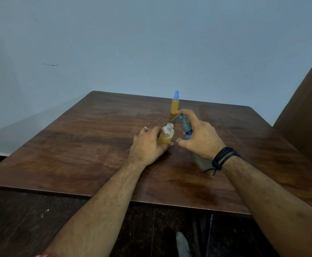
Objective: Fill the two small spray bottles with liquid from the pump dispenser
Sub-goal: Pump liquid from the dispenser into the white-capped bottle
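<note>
My left hand (149, 145) grips a small clear spray bottle (166, 134) with its cap off; amber liquid fills most of it and it leans toward the right. My right hand (197, 135) is wrapped around the pump dispenser (185, 127), a grey-blue bottle with a grey pump head, with a finger resting on top of the pump. The pump's spout points left, close above the open neck of the small bottle. A second small spray bottle (175, 104), filled with amber liquid and capped in blue, stands upright just behind my right hand.
All of this is on a dark wooden table (96, 145) against a pale blue wall. A small white piece (145, 128) shows behind my left hand. A brown panel (307, 115) rises at the right. Dark floor lies below the table's near edge.
</note>
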